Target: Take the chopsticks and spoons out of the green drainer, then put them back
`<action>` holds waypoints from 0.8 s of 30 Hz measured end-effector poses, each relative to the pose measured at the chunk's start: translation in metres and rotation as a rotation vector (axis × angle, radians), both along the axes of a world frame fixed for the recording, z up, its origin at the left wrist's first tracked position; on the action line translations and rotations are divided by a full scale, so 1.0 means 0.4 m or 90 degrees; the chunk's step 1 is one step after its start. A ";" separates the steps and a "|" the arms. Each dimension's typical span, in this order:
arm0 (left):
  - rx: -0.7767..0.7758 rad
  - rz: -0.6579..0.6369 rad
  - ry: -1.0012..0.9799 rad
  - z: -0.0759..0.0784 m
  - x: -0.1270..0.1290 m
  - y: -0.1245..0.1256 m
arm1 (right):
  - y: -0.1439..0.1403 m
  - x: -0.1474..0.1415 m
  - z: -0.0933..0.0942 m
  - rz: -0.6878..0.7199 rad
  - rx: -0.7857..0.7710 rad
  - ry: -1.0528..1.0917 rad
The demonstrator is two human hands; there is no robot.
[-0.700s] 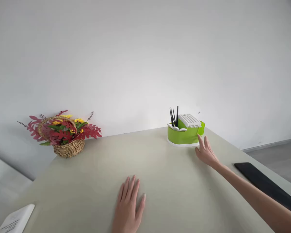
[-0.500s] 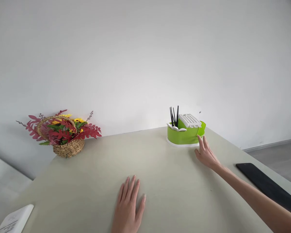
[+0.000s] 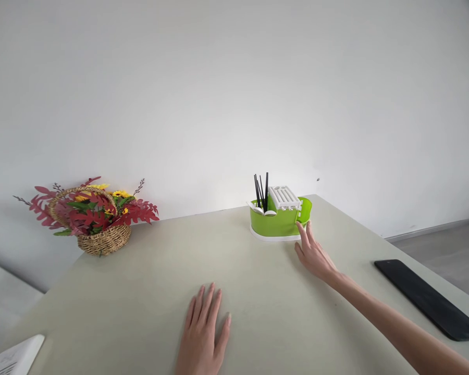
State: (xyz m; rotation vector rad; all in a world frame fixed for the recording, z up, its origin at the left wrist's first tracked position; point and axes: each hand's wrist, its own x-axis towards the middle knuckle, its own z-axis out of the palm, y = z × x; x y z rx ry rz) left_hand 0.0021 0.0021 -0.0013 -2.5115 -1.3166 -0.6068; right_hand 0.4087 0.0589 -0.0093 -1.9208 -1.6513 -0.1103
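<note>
A green cutlery holder [image 3: 275,225] with a white base stands near the far edge of the table. Black chopsticks [image 3: 261,195] rise from its left part, and white spoons [image 3: 269,213] lean over its rim. A white slotted top [image 3: 284,197] covers the middle. My right hand [image 3: 313,253] is at the holder's front right wall, its index and middle fingertips on the low edge of the right compartment and its thumb lower down; its grip is partly hidden. My left hand [image 3: 204,328] lies flat on the table, palm down, fingers stretched, holding nothing.
At the left back stands a wicker basket [image 3: 103,241] of red leaves and yellow flowers. A long flat black object [image 3: 428,297] lies along the table's right edge. A white object [image 3: 17,357] with dark print is cut off at the lower left. A wall rises behind the table [image 3: 250,286].
The cutlery holder has slid left and slightly nearer, together with my right hand. My left hand stays flat on the table. The whole view has shifted a little.
</note>
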 end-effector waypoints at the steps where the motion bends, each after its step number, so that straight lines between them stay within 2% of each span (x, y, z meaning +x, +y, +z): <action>1: 0.002 0.001 0.002 -0.001 0.000 0.000 | -0.001 -0.015 0.002 0.005 0.000 0.000; 9: -0.013 0.005 -0.009 -0.001 0.009 -0.008 | -0.025 -0.131 0.019 0.058 0.007 0.023; 17: -0.011 -0.002 -0.011 -0.003 0.002 -0.010 | -0.075 -0.256 0.030 0.129 0.085 0.032; 24: -0.026 -0.001 0.003 0.003 -0.001 -0.015 | -0.116 -0.326 0.039 0.150 0.085 0.029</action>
